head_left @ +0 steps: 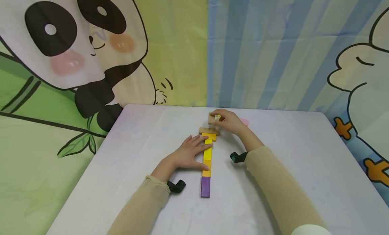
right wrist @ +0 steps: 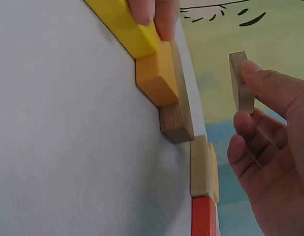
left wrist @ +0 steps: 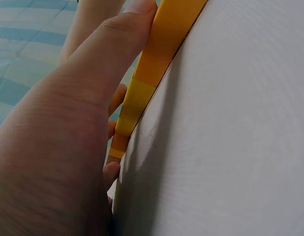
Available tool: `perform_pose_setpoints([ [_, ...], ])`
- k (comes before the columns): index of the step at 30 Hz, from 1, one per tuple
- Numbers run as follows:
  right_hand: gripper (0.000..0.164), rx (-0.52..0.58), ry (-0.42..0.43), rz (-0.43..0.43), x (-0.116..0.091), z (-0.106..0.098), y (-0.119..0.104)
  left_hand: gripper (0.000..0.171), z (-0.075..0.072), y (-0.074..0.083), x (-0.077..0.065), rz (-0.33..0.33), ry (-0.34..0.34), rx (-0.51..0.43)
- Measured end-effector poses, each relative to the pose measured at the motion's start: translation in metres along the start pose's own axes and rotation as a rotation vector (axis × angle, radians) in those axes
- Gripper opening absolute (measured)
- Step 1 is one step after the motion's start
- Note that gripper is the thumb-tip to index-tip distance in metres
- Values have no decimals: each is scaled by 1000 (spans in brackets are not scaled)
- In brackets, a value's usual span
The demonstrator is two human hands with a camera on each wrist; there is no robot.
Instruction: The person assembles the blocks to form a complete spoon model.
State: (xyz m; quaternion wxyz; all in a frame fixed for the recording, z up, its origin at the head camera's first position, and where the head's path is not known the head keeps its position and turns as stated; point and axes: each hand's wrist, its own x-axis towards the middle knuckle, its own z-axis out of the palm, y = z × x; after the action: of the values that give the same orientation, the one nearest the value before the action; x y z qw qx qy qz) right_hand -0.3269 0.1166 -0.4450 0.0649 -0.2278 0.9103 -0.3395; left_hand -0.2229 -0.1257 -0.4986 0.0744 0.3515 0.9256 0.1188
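My left hand (head_left: 188,153) lies with spread fingers over a row of toy blocks, touching the yellow block (head_left: 207,154) and the orange block (head_left: 206,173). Its thumb presses against the orange block's side in the left wrist view. A purple block (head_left: 205,187) forms the near end of the row. Farther out, another orange block (head_left: 212,137) meets a plain wooden block (head_left: 204,130) lying crosswise. Above that, my right hand (head_left: 229,122) pinches a small light wooden block (right wrist: 241,83) between thumb and fingers, held up off the table.
In the right wrist view, a pale wooden block (right wrist: 199,167) and a red block (right wrist: 203,216) stand past the crosswise block. A pink piece (head_left: 244,121) shows behind the right hand. The white table (head_left: 127,144) ends at a printed curtain (head_left: 182,59).
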Motion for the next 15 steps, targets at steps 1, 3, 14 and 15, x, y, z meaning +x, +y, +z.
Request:
perform_pose_setpoints([
  [1, 49, 9, -5, 8, 3, 4, -1, 97, 0, 0, 0, 1, -2, 0],
  [3, 48, 17, -14, 27, 10, 11, -2, 97, 1, 1, 1, 5, -3, -4],
  [14, 46, 24, -40, 106, 33, 39, -8, 97, 4, -3, 0, 7, 14, 12],
  [15, 45, 22, -43, 108, 34, 40, -9, 97, 3, -3, 0, 4, 11, 11],
])
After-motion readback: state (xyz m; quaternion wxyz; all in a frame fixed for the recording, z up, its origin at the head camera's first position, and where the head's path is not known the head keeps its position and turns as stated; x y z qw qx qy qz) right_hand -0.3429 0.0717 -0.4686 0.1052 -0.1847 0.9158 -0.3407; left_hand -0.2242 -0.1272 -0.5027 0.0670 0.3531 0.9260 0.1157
